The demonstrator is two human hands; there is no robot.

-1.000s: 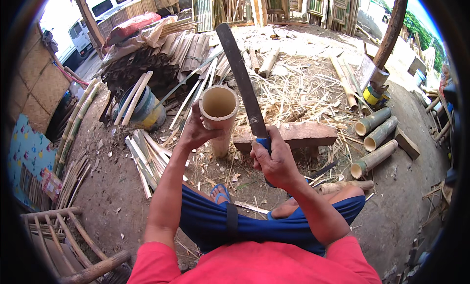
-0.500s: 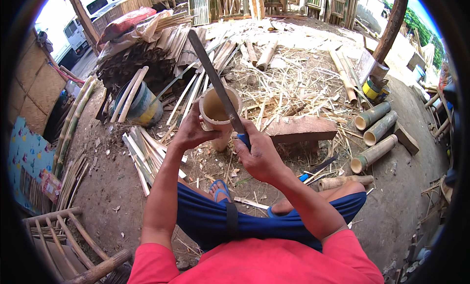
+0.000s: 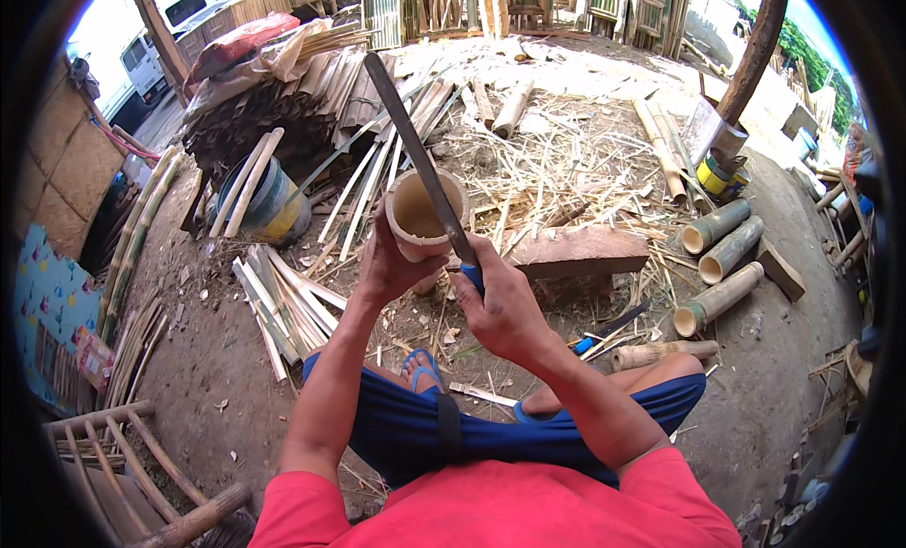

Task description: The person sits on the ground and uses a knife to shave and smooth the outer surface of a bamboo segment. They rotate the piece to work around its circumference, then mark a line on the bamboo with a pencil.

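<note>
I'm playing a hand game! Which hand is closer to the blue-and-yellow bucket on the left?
Left. The left hand, holding the bamboo tube, is right of the bucket; the right hand, gripping the knife, is farther right.

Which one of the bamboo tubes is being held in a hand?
The tube in the left hand, its open end facing up and the knife crossing its mouth in this view; the other tubes lie on their sides on the ground.

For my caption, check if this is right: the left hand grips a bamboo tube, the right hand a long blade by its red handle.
Not red: the head view shows a blue handle. The left hand does grip a bamboo tube, and the right hand holds the long blade.
</note>
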